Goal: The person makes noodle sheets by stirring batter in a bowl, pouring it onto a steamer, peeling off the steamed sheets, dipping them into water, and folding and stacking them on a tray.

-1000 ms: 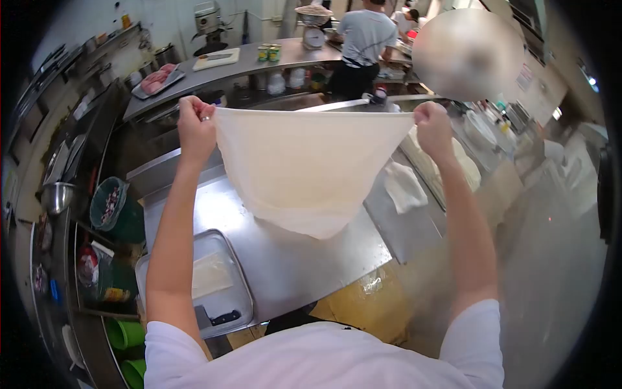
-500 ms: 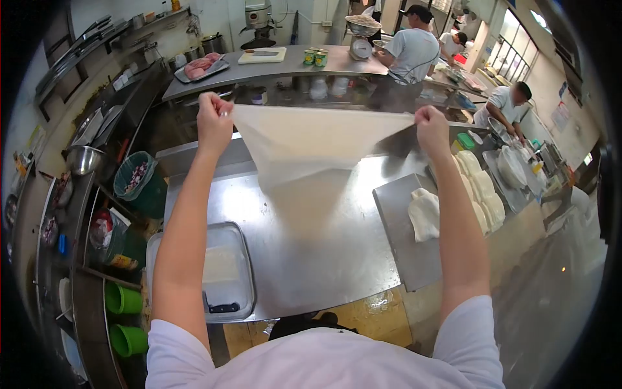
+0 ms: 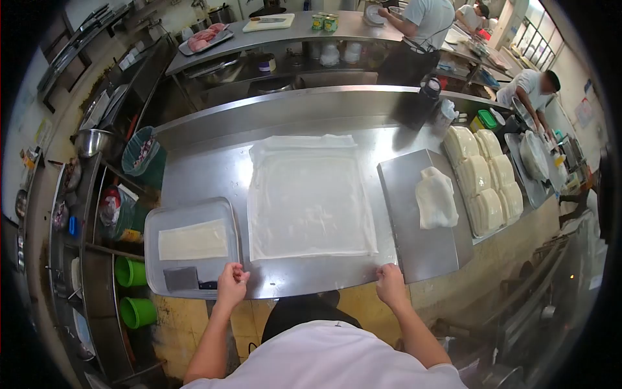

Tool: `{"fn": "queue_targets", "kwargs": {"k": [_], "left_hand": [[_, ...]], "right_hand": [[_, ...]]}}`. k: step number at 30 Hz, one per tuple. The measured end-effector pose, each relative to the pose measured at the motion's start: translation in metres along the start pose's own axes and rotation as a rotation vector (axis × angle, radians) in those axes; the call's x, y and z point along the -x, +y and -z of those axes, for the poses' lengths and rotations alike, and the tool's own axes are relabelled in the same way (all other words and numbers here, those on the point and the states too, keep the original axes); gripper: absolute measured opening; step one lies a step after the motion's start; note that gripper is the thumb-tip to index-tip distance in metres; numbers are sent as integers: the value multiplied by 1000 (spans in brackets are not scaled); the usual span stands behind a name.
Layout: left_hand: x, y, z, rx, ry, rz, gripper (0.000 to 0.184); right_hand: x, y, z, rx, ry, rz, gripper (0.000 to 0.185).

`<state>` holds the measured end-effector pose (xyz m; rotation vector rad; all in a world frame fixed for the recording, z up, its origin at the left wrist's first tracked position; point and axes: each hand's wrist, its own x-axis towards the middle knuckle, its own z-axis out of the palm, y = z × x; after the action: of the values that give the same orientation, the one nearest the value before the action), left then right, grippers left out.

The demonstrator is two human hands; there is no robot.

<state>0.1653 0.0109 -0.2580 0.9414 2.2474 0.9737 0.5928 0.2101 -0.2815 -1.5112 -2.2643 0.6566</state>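
A thin, nearly square sheet of dough (image 3: 311,201) lies flat on the steel table (image 3: 285,282), its upper edge slightly wrinkled. My left hand (image 3: 232,285), fingers curled, is at the table's front edge beside the tray (image 3: 153,243); what its fingers hold, if anything, is too small to tell. Beyond the sheet's lower right corner is my right hand (image 3: 391,284), closed and apart from the dough; its fingertips are also unclear. The tray holds a folded dough strip (image 3: 193,240) and a cleaver (image 3: 181,279). A crumpled dough piece (image 3: 437,198) rests on a raised steel board (image 3: 411,214).
Stacked dough blocks (image 3: 479,175) fill a tray at the right. Bins (image 3: 144,155) stand at the left. Along the back counter (image 3: 285,39) are meat (image 3: 206,37), cans (image 3: 324,23) and a white board (image 3: 269,22). Co-workers (image 3: 427,26) stand at the back and right.
The dough sheet, held up and stretched between both hands before, now lies flat on the table. Both hands have let go of it and come down to the front edge. The view has tilted downward.
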Motion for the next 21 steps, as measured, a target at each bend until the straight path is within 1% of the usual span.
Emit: {"fn": "queue_targets", "kwargs": {"k": [3,6,8,10,12,15,18,21], "left_hand": [[-29,21,-18,31,11,-61,26],[-91,54,-44,-44,-10,-226,25],[-143,69,-65,-121,-26,-414,28],[-192,89,-88,-153,-29,-509,32],[-239,100,-111,-194,-119,-537,44],[-291,119,-136,-481,-105,-546,58],[-337,126,-143,-609,-225,-404,71],[-368,125,-148,-689,-200,-424,72]], "right_hand": [[-34,-19,4,-23,25,44,8],[-98,-37,-2,-52,69,109,14],[-151,-54,-7,-67,36,84,22],[-208,-62,-26,-54,15,123,31],[-259,-81,-42,-31,-21,119,41],[-335,-89,-79,52,-145,119,55],[-389,-90,-104,200,-219,118,63],[-414,-98,-108,328,-271,63,68]]}}
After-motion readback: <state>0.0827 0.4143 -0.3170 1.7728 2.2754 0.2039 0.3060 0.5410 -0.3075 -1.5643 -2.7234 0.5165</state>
